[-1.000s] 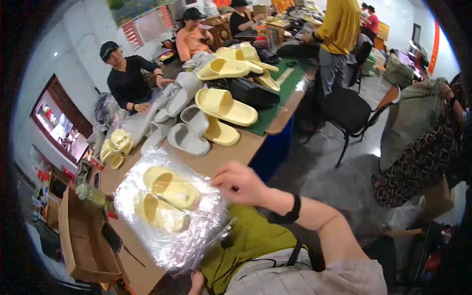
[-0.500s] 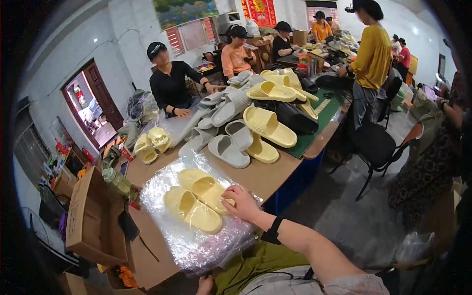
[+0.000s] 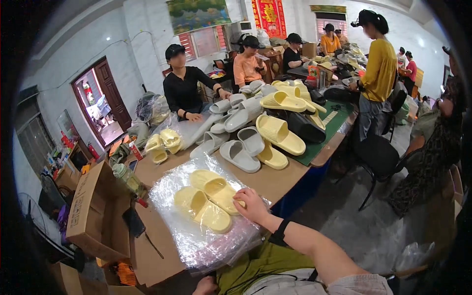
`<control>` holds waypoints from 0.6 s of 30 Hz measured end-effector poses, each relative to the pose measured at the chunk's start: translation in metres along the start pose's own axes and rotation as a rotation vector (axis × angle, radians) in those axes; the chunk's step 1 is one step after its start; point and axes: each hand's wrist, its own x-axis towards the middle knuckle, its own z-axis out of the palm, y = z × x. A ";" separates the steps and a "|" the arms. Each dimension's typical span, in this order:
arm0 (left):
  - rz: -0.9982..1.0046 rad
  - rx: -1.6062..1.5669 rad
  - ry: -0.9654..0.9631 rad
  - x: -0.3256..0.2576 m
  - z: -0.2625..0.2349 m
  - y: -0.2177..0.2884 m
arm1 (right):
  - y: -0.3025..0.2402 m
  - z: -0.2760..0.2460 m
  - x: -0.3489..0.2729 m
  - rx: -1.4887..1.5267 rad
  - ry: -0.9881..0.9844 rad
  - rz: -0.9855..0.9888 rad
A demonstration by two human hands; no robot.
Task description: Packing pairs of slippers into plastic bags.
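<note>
A pair of pale yellow slippers lies side by side on a stack of clear plastic bags point(image 3: 169, 216) at the near table edge. My right hand point(image 3: 252, 205) is at the toe of the right slipper point(image 3: 211, 186), fingers curled over its tip. The left slipper point(image 3: 215, 221) lies beside it, untouched. My left hand point(image 3: 206, 284) hangs low at the bottom edge by my lap, below the table. Only part of it shows, and its fingers are hidden.
Grey slippers point(image 3: 239, 156) and more yellow slippers point(image 3: 280, 135) are heaped beyond the bags. An open cardboard box point(image 3: 91, 216) and a green-lidded jar point(image 3: 125, 177) stand at left. Across the table sits a person in black point(image 3: 184, 91). A black chair point(image 3: 378, 155) stands at right.
The view has shifted, so the whole scene sits a little further right and lower. My right hand stays at the same slipper's toe; the slippers keep their place on the bags.
</note>
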 end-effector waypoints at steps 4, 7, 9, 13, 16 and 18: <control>-0.337 -0.465 0.000 0.043 0.001 -0.021 | 0.019 -0.010 -0.008 -0.046 0.005 0.002; 0.411 1.157 -0.184 0.035 -0.061 -0.140 | -0.020 0.021 0.009 0.059 -0.009 -0.042; 0.476 0.947 0.023 0.042 -0.017 -0.138 | -0.004 0.018 0.000 0.021 -0.015 -0.017; 0.550 0.644 0.312 0.038 0.018 -0.054 | 0.012 -0.002 -0.004 -0.018 0.000 0.013; 0.084 0.680 0.357 0.008 0.029 0.020 | 0.005 -0.002 -0.003 -0.010 -0.019 0.032; -0.086 0.801 0.311 -0.003 0.029 0.034 | 0.001 0.003 -0.003 0.011 -0.020 0.031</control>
